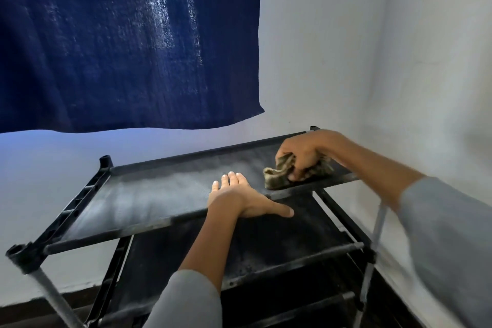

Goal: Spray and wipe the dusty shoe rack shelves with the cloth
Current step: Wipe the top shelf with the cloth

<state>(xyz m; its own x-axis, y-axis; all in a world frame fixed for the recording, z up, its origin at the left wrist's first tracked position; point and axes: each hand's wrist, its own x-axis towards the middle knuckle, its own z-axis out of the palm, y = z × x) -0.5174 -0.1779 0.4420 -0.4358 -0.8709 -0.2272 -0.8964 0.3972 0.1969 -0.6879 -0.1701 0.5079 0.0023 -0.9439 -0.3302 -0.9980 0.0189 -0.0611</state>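
Observation:
A black shoe rack stands in the room's corner, and its top shelf (pixel 149 200) carries a pale film of dust. My right hand (pixel 306 154) presses a crumpled brownish cloth (pixel 279 173) onto the far right end of that shelf. My left hand (pixel 239 194) lies flat on the shelf's front edge near the middle, fingers spread and thumb pointing right, holding nothing. A lower shelf (pixel 266 242) below it looks speckled with dust. No spray bottle is in view.
A dark blue curtain (pixel 127 40) hangs over the upper left, just above the rack. White walls meet in a corner (pixel 378 61) behind the rack's right end. Grey metal legs (pixel 372 255) run down the rack's corners toward a dark floor.

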